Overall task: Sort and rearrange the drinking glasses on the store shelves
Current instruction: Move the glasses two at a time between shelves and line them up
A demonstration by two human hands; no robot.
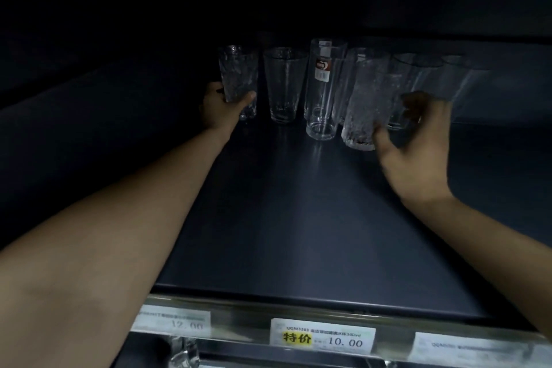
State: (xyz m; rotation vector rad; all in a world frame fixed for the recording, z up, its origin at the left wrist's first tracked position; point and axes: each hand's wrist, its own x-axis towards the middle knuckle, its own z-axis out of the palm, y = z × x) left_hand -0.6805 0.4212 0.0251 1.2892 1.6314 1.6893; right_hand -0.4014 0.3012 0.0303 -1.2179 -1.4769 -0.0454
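Glass tumbler stands just beside textured glass in left hand's grip.

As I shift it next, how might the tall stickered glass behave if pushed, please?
The tall stickered glass is narrow for its height, so a high push would probably tip it. Its smooth walls look slippery. The frosted glass stands close, so a knock might chip either.

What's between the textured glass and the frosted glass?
Head view: between the textured glass and frosted glass, a plain tapered glass and a tall labelled glass.
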